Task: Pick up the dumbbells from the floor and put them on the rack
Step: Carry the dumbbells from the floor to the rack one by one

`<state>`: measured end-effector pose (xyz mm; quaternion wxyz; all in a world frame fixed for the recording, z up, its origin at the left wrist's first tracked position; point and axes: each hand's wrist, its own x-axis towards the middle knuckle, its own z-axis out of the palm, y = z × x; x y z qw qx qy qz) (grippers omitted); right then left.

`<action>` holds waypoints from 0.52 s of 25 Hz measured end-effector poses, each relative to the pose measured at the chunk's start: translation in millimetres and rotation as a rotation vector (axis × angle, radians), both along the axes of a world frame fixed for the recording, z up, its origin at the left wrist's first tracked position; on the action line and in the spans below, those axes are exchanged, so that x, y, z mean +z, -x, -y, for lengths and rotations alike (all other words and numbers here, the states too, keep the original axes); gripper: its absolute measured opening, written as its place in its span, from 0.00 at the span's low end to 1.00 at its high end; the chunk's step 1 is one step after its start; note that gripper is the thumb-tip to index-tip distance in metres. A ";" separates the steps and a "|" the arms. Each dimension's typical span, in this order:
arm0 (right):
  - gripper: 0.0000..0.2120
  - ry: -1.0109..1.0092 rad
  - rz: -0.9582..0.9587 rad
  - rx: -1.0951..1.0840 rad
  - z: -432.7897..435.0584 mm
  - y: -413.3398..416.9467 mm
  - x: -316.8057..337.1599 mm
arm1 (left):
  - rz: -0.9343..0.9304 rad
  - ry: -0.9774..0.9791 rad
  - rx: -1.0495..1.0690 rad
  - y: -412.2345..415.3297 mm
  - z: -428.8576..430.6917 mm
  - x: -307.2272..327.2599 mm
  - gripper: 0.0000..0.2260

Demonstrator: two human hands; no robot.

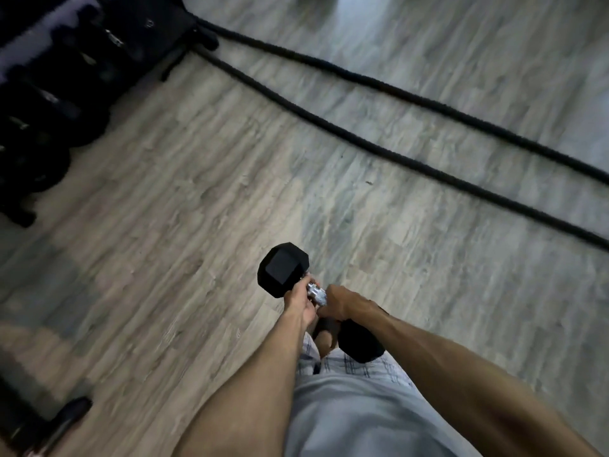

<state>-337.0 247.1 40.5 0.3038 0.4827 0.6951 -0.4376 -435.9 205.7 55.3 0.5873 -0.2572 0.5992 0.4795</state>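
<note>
Head view, smeared by motion. At ten o'clock, cut by the left and top edges, a dark dumbbell rack (49, 94): rounded black shapes and a few metal glints on it, too blurred to count. At eight o'clock, cropped by the corner, a dark object (67, 415), not identifiable.

Hex dumbbell (317, 294) held off the wood-look floor (197, 192), just below centre, well apart from the rack. Far head fully seen, matte black, six-sided. Near head partly hidden under the right wrist. Knurled chrome handle showing only between the hands. Left hand (300, 301) and right hand (341, 301) both curled tight round the handle, side by side.

Two runs of black battle rope (395, 90) across the floor from twelve toward three o'clock.
</note>
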 end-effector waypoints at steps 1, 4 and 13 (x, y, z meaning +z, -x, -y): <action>0.14 0.001 -0.003 0.042 -17.0 15.7 1.0 | -0.005 -0.010 0.027 13.8 -13.4 0.5 0.14; 0.12 0.020 -0.011 0.102 -63.0 58.8 -0.1 | -0.007 -0.010 0.130 53.6 -52.9 -3.9 0.13; 0.11 0.043 0.001 0.219 -220.0 230.1 -6.8 | 0.006 0.022 0.231 217.9 -198.0 -23.3 0.15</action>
